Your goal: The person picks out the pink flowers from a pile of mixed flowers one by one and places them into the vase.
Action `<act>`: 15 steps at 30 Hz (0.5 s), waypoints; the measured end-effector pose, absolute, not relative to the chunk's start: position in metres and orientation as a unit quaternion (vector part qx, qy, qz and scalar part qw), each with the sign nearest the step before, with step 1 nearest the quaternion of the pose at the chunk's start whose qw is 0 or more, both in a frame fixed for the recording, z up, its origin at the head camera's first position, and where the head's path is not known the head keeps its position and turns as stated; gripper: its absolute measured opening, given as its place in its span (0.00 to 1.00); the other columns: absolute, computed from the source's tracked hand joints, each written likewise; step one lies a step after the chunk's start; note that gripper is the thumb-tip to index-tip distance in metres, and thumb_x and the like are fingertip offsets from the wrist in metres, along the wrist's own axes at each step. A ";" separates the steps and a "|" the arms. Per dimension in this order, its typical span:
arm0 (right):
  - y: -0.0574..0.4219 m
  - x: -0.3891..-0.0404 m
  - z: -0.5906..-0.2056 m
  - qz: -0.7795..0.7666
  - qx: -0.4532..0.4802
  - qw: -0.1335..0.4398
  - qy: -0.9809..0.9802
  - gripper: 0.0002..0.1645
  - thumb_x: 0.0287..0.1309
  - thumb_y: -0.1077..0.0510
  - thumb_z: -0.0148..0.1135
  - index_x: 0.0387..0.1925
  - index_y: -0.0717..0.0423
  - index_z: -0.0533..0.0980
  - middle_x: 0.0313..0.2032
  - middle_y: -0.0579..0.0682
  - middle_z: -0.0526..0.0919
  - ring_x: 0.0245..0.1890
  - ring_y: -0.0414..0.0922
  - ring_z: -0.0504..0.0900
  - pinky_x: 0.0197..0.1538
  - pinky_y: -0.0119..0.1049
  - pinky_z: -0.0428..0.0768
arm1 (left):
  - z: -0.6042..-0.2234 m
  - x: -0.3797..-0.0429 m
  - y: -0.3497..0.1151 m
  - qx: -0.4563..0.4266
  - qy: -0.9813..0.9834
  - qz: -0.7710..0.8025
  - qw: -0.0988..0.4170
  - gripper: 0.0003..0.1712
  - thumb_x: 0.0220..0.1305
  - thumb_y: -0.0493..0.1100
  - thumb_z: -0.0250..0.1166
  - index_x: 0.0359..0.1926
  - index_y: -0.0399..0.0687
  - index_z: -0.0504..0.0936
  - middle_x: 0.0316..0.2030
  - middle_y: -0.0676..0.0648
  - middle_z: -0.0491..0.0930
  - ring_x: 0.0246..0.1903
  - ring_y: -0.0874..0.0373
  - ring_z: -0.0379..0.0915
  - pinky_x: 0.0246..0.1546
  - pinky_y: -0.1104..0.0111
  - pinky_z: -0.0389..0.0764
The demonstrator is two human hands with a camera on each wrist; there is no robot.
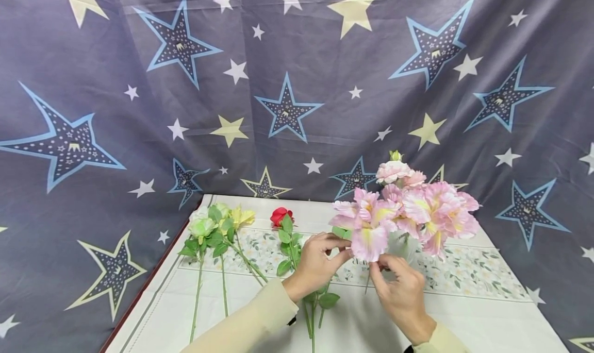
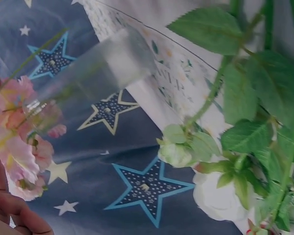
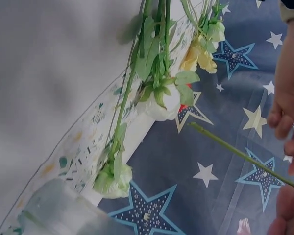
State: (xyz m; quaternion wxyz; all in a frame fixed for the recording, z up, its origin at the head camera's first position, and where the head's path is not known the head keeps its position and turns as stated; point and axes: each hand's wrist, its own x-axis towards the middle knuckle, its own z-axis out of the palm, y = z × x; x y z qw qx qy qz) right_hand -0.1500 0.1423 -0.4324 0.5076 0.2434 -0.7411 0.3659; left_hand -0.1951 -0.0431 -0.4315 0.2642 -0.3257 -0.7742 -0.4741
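Both hands meet at a pink iris-like flower (image 1: pixel 368 229) in the head view. My right hand (image 1: pixel 405 291) pinches its thin stem just under the bloom; in the right wrist view the stem (image 3: pixel 235 152) juts out from the fingers, its cut end free. The thumb and index finger of my left hand (image 1: pixel 317 260) come together at the bloom's left petals. Right behind stands a clear glass vase (image 2: pixel 103 68), holding more pink flowers (image 1: pixel 438 214) and pale pink carnations (image 1: pixel 394 172). The blooms partly hide the vase in the head view.
To the left lie white-green roses (image 1: pixel 201 224) and a yellow flower (image 1: pixel 242 216) on long stems. A red rose (image 1: pixel 281 216) and a white rose (image 3: pixel 159 103) lie near the middle. A patterned runner (image 1: pixel 468 275) crosses the white table (image 1: pixel 492 322); a starry cloth (image 1: pixel 297 49) hangs behind.
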 end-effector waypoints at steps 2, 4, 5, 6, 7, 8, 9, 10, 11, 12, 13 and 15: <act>0.146 -0.150 -0.432 0.357 0.233 0.513 -0.745 0.03 0.42 0.64 0.63 0.19 0.55 0.79 0.20 0.46 0.82 0.18 0.42 0.79 0.24 0.29 0.78 | -0.434 -0.196 -0.047 -0.322 -0.775 -0.478 0.261 0.09 0.59 0.50 0.69 0.39 0.55 0.88 0.34 0.61 0.84 0.27 0.65 0.72 0.29 0.72 0.72; 0.150 -0.150 -0.431 0.351 0.225 0.517 -0.748 0.04 0.42 0.63 0.63 0.17 0.55 0.78 0.19 0.47 0.82 0.17 0.43 0.79 0.24 0.29 0.77 | -0.438 -0.198 -0.051 -0.319 -0.777 -0.475 0.262 0.09 0.59 0.50 0.68 0.40 0.54 0.88 0.35 0.61 0.84 0.29 0.64 0.75 0.30 0.70 0.74; 0.152 -0.150 -0.431 0.346 0.221 0.520 -0.749 0.04 0.42 0.63 0.63 0.17 0.55 0.77 0.18 0.47 0.81 0.17 0.43 0.79 0.23 0.29 0.77 | -0.439 -0.199 -0.054 -0.316 -0.779 -0.475 0.261 0.09 0.59 0.49 0.69 0.40 0.54 0.88 0.36 0.61 0.84 0.31 0.64 0.76 0.30 0.69 0.75; 0.154 -0.149 -0.431 0.342 0.217 0.523 -0.750 0.05 0.42 0.62 0.63 0.16 0.55 0.77 0.18 0.47 0.81 0.17 0.42 0.78 0.23 0.29 0.76 | -0.441 -0.199 -0.056 -0.312 -0.781 -0.472 0.264 0.10 0.59 0.49 0.69 0.40 0.53 0.88 0.37 0.60 0.84 0.31 0.63 0.77 0.31 0.69 0.75; 0.156 -0.149 -0.430 0.338 0.214 0.526 -0.750 0.05 0.43 0.61 0.63 0.17 0.55 0.77 0.18 0.47 0.81 0.17 0.42 0.78 0.23 0.28 0.76 | -0.442 -0.199 -0.059 -0.309 -0.784 -0.469 0.266 0.10 0.59 0.49 0.69 0.40 0.53 0.88 0.37 0.60 0.84 0.31 0.63 0.77 0.32 0.69 0.75; 0.158 -0.148 -0.430 0.334 0.211 0.529 -0.751 0.06 0.44 0.59 0.63 0.17 0.56 0.78 0.18 0.47 0.81 0.17 0.42 0.78 0.24 0.28 0.76 | -0.443 -0.200 -0.061 -0.306 -0.787 -0.464 0.268 0.10 0.59 0.49 0.69 0.41 0.53 0.87 0.38 0.59 0.84 0.31 0.64 0.77 0.33 0.69 0.75; 0.160 -0.148 -0.430 0.330 0.210 0.532 -0.751 0.08 0.46 0.58 0.63 0.19 0.57 0.79 0.18 0.48 0.82 0.17 0.42 0.78 0.24 0.27 0.76 | -0.444 -0.200 -0.064 -0.302 -0.791 -0.458 0.270 0.10 0.59 0.49 0.68 0.41 0.54 0.87 0.38 0.59 0.84 0.30 0.64 0.77 0.33 0.69 0.75; 0.161 -0.148 -0.429 0.327 0.208 0.535 -0.751 0.09 0.47 0.56 0.62 0.20 0.58 0.79 0.19 0.49 0.82 0.18 0.42 0.79 0.25 0.27 0.76 | -0.444 -0.200 -0.066 -0.298 -0.796 -0.451 0.273 0.11 0.59 0.49 0.68 0.42 0.55 0.87 0.38 0.59 0.84 0.30 0.65 0.76 0.34 0.69 0.74; 0.163 -0.147 -0.429 0.323 0.206 0.540 -0.749 0.11 0.49 0.55 0.62 0.21 0.59 0.80 0.20 0.49 0.83 0.18 0.43 0.79 0.25 0.28 0.76 | -0.444 -0.200 -0.068 -0.293 -0.801 -0.444 0.276 0.11 0.59 0.50 0.68 0.43 0.55 0.87 0.38 0.59 0.84 0.29 0.65 0.76 0.36 0.70 0.73; 0.164 -0.147 -0.428 0.318 0.204 0.544 -0.749 0.12 0.51 0.54 0.61 0.23 0.59 0.80 0.21 0.50 0.84 0.19 0.44 0.80 0.25 0.28 0.76 | -0.444 -0.200 -0.070 -0.290 -0.805 -0.435 0.280 0.11 0.60 0.50 0.68 0.43 0.55 0.86 0.38 0.59 0.84 0.29 0.65 0.76 0.37 0.69 0.73; 0.166 -0.147 -0.427 0.313 0.203 0.547 -0.749 0.14 0.52 0.52 0.60 0.24 0.60 0.80 0.22 0.51 0.84 0.19 0.44 0.80 0.25 0.29 0.76 | -0.445 -0.201 -0.072 -0.288 -0.809 -0.428 0.282 0.12 0.60 0.50 0.68 0.44 0.56 0.86 0.38 0.59 0.84 0.30 0.65 0.75 0.37 0.69 0.72; 0.170 -0.147 -0.426 0.305 0.200 0.555 -0.747 0.15 0.52 0.51 0.60 0.26 0.61 0.80 0.24 0.53 0.85 0.19 0.45 0.80 0.25 0.30 0.75 | -0.446 -0.201 -0.076 -0.281 -0.816 -0.415 0.288 0.12 0.60 0.50 0.68 0.44 0.56 0.86 0.37 0.60 0.83 0.31 0.66 0.75 0.38 0.68 0.72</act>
